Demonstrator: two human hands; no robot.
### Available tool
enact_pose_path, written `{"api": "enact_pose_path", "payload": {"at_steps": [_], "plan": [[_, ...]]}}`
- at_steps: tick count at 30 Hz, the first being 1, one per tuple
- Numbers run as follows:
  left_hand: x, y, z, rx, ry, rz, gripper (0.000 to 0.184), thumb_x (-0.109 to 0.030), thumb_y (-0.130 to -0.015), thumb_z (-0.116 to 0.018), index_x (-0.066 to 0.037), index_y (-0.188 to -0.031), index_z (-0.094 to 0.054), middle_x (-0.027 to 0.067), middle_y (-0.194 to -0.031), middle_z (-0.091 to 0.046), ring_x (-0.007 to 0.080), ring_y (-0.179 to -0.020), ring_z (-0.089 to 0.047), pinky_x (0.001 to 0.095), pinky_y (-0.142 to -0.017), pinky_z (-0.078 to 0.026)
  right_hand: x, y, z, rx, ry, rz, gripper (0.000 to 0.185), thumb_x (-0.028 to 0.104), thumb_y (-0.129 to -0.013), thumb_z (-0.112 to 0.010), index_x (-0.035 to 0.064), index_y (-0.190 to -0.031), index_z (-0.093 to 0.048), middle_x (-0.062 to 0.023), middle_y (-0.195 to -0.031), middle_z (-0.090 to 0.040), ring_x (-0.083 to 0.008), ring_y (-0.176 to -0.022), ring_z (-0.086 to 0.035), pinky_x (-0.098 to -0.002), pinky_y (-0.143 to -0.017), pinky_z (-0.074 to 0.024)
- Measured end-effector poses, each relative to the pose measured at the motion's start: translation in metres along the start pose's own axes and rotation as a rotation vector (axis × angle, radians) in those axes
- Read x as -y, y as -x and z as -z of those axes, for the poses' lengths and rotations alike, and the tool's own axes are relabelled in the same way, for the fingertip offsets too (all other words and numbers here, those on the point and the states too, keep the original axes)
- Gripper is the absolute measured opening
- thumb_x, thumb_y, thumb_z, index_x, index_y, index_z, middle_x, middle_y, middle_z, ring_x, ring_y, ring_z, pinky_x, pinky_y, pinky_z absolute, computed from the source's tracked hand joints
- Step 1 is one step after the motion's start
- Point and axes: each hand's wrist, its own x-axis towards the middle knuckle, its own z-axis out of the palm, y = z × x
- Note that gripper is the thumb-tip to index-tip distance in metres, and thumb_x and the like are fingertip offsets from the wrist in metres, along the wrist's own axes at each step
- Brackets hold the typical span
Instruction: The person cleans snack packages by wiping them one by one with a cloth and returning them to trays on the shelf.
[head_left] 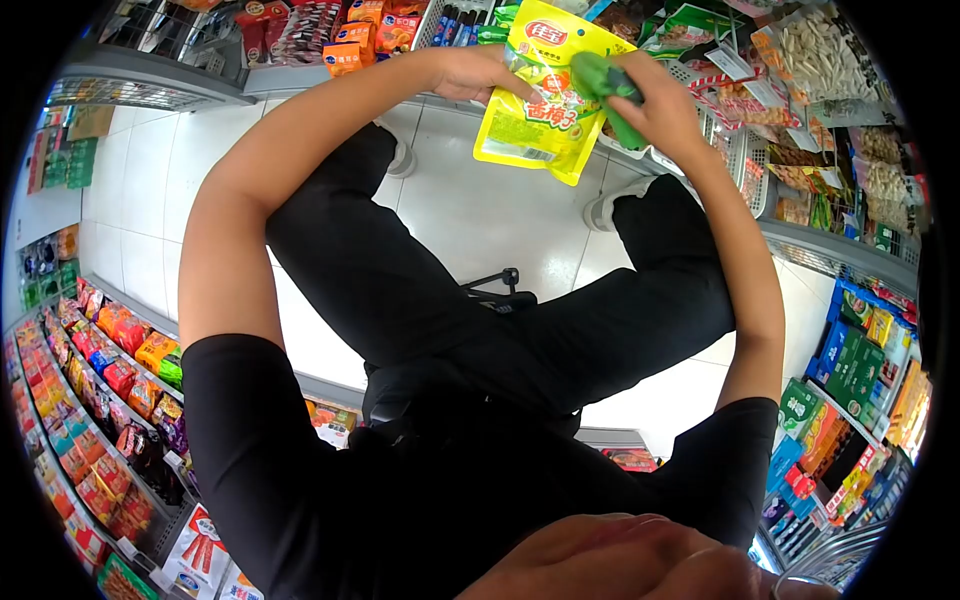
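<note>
A yellow snack bag [525,130] with red lettering and a hang hole at its top is held up at the top centre. My left hand [475,75] grips it by its left edge, fingers closed on the plastic. At the bag's right side, my right hand [660,105] is closed around a bunched green cloth [592,72], which lies against the front of the bag. Part of the cloth hangs below my fingers, and some of the bag's print is covered by it.
Shelves of packaged snacks [375,30] run along the far side, with hanging bags of dried goods [820,60] and white baskets [745,160] at the right. More snack shelves [110,350] curve behind at left. Green boxes [855,365] stand at right. Beneath are pale floor tiles [490,215].
</note>
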Motion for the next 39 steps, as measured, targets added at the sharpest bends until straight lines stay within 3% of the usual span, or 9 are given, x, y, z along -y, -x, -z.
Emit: {"api": "enact_pose_path", "payload": {"at_steps": [2,5,13,16,22,27,28,32,39], "plan": [[-0.001,0.002,-0.001,0.005,-0.010,0.000,0.051,-0.013,-0.092,-0.075,-0.002,-0.137,-0.054,0.0097,-0.135,-0.064,0.0184,-0.121,-0.064,0.0331,-0.104,-0.053,-0.015,-0.001,-0.001,-0.069,0.011,-0.165,0.044,0.022,-0.085,-0.071,0.0061,-0.125,-0.061,-0.0152,-0.113,-0.065,-0.0377,-0.103,-0.065,-0.0443,-0.084,-0.0531],[0.004,-0.003,0.001,0.033,-0.019,-0.005,0.051,-0.014,-0.092,-0.076,-0.003,-0.136,-0.054,0.0086,-0.133,-0.065,0.0180,-0.119,-0.065,0.0325,-0.102,-0.054,-0.038,0.004,-0.003,-0.137,0.055,-0.216,0.043,0.023,-0.085,-0.071,0.0056,-0.123,-0.062,-0.0162,-0.113,-0.065,-0.0379,-0.103,-0.065,-0.0445,-0.085,-0.0531],[0.002,-0.001,-0.009,0.088,-0.029,0.052,0.051,-0.016,-0.091,-0.077,-0.005,-0.137,-0.055,0.0068,-0.132,-0.066,0.0160,-0.119,-0.065,0.0309,-0.100,-0.055,0.003,0.000,-0.007,0.084,-0.023,-0.030,0.041,0.022,-0.083,-0.072,0.0085,-0.121,-0.063,-0.0098,-0.114,-0.066,-0.0347,-0.102,-0.066,-0.0424,-0.085,-0.0541],[0.004,-0.002,-0.010,0.113,-0.029,0.046,0.052,-0.018,-0.091,-0.077,-0.006,-0.137,-0.055,0.0058,-0.133,-0.065,0.0155,-0.119,-0.065,0.0311,-0.100,-0.054,-0.005,-0.002,-0.012,-0.055,-0.001,-0.126,0.041,0.020,-0.083,-0.073,0.0094,-0.121,-0.063,-0.0094,-0.115,-0.066,-0.0345,-0.101,-0.066,-0.0422,-0.084,-0.0546],[0.002,-0.004,-0.017,0.165,-0.186,0.084,0.056,-0.024,-0.091,-0.077,-0.007,-0.138,-0.053,0.0061,-0.131,-0.066,0.0159,-0.117,-0.065,0.0336,-0.099,-0.054,0.019,-0.009,-0.003,0.017,-0.094,0.009,0.042,0.019,-0.082,-0.074,0.0106,-0.122,-0.064,-0.0096,-0.112,-0.066,-0.0350,-0.099,-0.066,-0.0424,-0.081,-0.0547],[0.003,-0.006,-0.030,0.200,-0.284,0.112,0.056,-0.023,-0.090,-0.078,-0.006,-0.138,-0.054,0.0077,-0.130,-0.066,0.0165,-0.115,-0.066,0.0350,-0.097,-0.054,0.013,-0.011,-0.006,-0.073,-0.081,-0.066,0.043,0.018,-0.082,-0.074,0.0112,-0.123,-0.063,-0.0087,-0.114,-0.066,-0.0350,-0.100,-0.066,-0.0413,-0.082,-0.0547],[0.004,-0.007,-0.032,0.216,-0.344,0.103,0.051,-0.024,-0.091,-0.075,-0.003,-0.133,-0.057,0.0096,-0.123,-0.068,0.0173,-0.106,-0.069,0.0335,-0.091,-0.057,0.015,-0.012,-0.005,-0.085,-0.090,-0.067,0.043,0.018,-0.081,-0.074,0.0112,-0.123,-0.063,-0.0087,-0.114,-0.066,-0.0351,-0.100,-0.066,-0.0411,-0.082,-0.0547],[-0.003,-0.001,-0.044,0.256,-0.326,0.131,0.055,-0.022,-0.089,-0.077,0.001,-0.134,-0.055,0.0113,-0.122,-0.069,0.0181,-0.107,-0.069,0.0334,-0.092,-0.056,0.031,-0.016,0.002,0.014,-0.153,0.072,0.042,0.016,-0.082,-0.073,0.0094,-0.122,-0.063,-0.0110,-0.113,-0.066,-0.0356,-0.100,-0.066,-0.0419,-0.084,-0.0541],[0.007,-0.007,-0.035,0.166,-0.187,0.094,0.053,-0.021,-0.090,-0.076,-0.005,-0.136,-0.055,0.0082,-0.127,-0.067,0.0179,-0.113,-0.067,0.0350,-0.096,-0.055,0.026,-0.010,-0.003,0.038,-0.174,0.004,0.046,0.017,-0.081,-0.073,0.0112,-0.126,-0.063,-0.0107,-0.115,-0.066,-0.0363,-0.102,-0.066,-0.0427,-0.084,-0.0545]]}}
